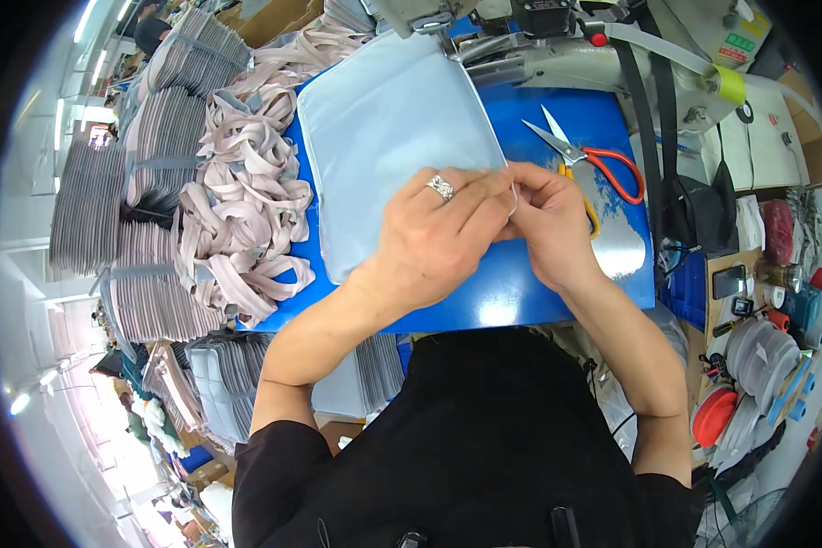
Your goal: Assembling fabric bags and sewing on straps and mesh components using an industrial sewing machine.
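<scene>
A pale grey-blue fabric panel [397,119] with a raised edge lies on the blue work table [511,297]. Its upper right corner reaches under the sewing machine head [420,14]. My left hand [443,233], a ring on one finger, rests across the panel's lower right, with its fingers closed at the edge. Opposite it, my right hand [553,224] pinches the same edge between thumb and fingers. The two sets of fingertips meet there and partly hide what they grip. Just right of them lie red-handled scissors [603,160], blades open, over a yellow-handled tool [594,215].
A heap of pinkish fabric strips [242,196] borders the table's left side. Beyond it stand tied stacks of grey-pink panels [87,210]. Black straps [644,119] hang by the machine arm at right. A shelf of spools, a phone [729,282] and small tools stands further right.
</scene>
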Tool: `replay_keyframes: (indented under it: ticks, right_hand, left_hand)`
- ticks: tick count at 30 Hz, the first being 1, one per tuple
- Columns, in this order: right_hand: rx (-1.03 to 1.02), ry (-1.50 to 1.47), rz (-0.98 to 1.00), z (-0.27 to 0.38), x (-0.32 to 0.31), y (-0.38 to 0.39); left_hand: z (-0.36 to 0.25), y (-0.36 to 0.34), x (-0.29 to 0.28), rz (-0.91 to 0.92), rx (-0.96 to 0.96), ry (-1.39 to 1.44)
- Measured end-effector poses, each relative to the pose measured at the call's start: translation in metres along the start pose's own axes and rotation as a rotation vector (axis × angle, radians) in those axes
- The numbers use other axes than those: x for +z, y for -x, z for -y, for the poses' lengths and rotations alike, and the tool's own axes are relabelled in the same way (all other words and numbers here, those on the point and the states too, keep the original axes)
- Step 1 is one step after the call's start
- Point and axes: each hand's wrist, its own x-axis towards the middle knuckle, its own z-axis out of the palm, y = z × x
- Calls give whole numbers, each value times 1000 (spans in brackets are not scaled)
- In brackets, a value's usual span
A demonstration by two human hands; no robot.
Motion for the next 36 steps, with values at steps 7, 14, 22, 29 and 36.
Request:
replay_keyframes:
  ticks: [7, 14, 22, 29, 36]
  right_hand:
    - [-30, 41, -7, 5, 5, -46]
    - [-85, 15, -51, 10, 11, -92]
    - [-32, 58, -226, 19, 30, -113]
    - [-129, 156, -354, 19, 45, -113]
    - [-172, 273, -315, 16, 43, -114]
  left_hand:
    - [44, -17, 6, 5, 59, -57]
    - [88, -36, 11, 35, 80, -54]
    - [114, -28, -1, 140, -59, -124]
    - [122, 6, -42, 389, -276, -351]
    - [98, -13, -63, 252, 55, -382]
